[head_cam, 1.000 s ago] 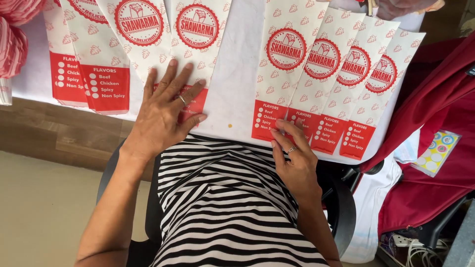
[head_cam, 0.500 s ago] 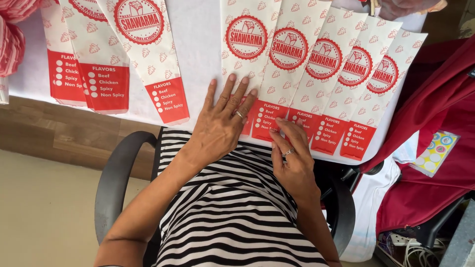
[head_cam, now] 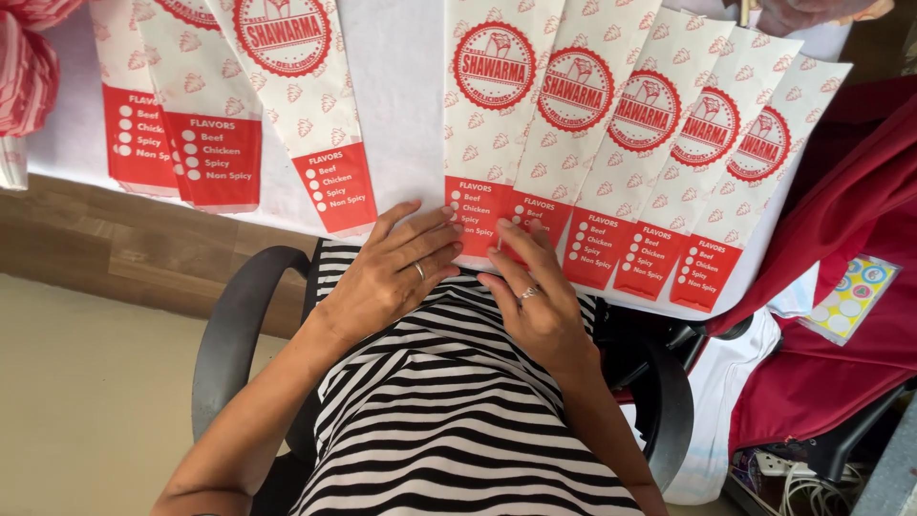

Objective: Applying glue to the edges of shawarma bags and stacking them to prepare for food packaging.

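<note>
The paper bags (head_cam: 535, 143) under my left hand (head_cam: 387, 277) and right hand (head_cam: 535, 306) looked matt and smooth; my rings seemed shiny metal, the chair armrest (head_cam: 229, 334) dull plastic

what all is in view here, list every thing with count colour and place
paper sleeve bags: eight, white and red, two fans on the table, three left, five right
table: one, white top, upper frame
chair: one, black, under the person
striped top: one, black and white, lower centre
red cloth: one, right side
sticker sheet: one, on the red cloth
left hand: fingers on the right fan's nearest bag
right hand: touching the same fan
</note>
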